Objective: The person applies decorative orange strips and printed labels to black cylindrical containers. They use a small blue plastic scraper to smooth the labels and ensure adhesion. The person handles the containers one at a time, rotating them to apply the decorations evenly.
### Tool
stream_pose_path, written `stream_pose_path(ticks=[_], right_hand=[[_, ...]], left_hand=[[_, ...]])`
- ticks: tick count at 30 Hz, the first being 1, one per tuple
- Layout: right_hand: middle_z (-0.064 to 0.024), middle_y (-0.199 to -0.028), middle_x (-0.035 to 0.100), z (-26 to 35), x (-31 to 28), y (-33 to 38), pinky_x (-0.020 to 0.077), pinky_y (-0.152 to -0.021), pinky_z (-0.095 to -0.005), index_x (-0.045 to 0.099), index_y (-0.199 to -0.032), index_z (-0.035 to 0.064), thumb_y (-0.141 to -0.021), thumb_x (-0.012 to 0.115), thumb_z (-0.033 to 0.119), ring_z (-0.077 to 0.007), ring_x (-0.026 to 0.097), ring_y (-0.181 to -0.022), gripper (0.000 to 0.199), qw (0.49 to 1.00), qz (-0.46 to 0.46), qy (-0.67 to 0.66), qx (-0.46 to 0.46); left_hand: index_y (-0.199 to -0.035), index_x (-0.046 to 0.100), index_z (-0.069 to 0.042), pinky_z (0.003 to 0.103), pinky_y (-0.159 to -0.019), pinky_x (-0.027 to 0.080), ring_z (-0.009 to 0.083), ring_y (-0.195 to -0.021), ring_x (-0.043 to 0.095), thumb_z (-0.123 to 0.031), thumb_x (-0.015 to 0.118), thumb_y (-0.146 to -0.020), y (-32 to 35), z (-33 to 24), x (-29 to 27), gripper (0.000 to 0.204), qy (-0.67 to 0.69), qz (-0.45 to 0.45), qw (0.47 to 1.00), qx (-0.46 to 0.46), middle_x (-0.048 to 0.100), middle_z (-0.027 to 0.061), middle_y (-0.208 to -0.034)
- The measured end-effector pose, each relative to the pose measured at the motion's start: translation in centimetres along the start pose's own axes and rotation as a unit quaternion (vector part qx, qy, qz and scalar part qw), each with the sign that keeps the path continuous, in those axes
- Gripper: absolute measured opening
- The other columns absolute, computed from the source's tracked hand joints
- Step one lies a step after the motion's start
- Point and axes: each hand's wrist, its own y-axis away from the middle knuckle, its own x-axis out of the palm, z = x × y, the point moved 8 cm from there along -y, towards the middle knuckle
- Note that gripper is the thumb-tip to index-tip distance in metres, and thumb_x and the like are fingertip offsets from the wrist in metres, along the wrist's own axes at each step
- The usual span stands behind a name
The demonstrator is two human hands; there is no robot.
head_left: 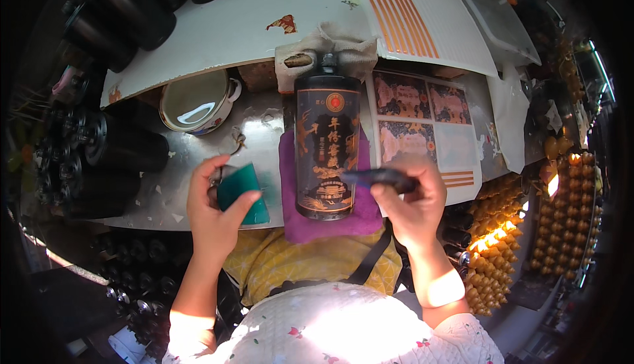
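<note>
A black bottle (327,153) with a gold-and-orange printed label lies in front of me, its neck pointing away. Under its lower part is a purple cloth (290,222); whitish cloth (360,64) surrounds the neck end. My left hand (214,205), left of the bottle, is closed on a flat green squeegee (246,189), thumb over its face. At the bottle's lower right, my right hand (419,199) grips a dark slim tool (386,179). The tool's tip points left over the label; motion blurs it, so its kind and any contact are unclear.
An enamel bowl (198,103) of liquid stands on the metal table at left. Printed label sheets (422,116) lie right of the bottle, with an orange-striped sheet (396,11) beyond. Black bottles (125,143) crowd the left side; gold knobbly pieces (492,252) are stacked at lower right.
</note>
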Motion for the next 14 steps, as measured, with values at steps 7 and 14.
stream_pose_path(ticks=[7, 14], right_hand=[[-0.0003, -0.095, 0.063, -0.4, 1.7, -3.1, 0.0458, -0.077, -0.0201, 0.060, -0.104, 0.0016, -0.085, 0.073, -0.004, -0.0043, 0.055, -0.082, 0.024, 0.986, -0.138, -0.096, 0.026], [-0.0109, -0.107, 0.070, 1.8, 3.5, -4.3, 0.0502, -0.074, -0.0244, 0.064, -0.106, -0.0001, -0.083, 0.071, -0.006, -0.0157, 0.062, -0.078, 0.026, 0.982, -0.070, 0.091, -0.150]], left_hand=[[-0.107, 0.060, -0.002, 0.028, -0.087, 0.047, 0.0168, -0.100, 0.058, -0.005, 0.069, -0.088, -5.3, -9.2, 7.9, 0.021, -0.002, 0.068, 0.982, 0.175, 0.061, 0.0061, -0.104], [-0.108, 0.059, -0.001, 0.033, -0.093, 0.045, 0.0247, -0.104, 0.059, -0.008, 0.066, -0.088, -7.0, -10.2, 8.8, 0.022, -0.089, 0.069, 0.976, 0.185, 0.064, 0.0111, -0.106]])
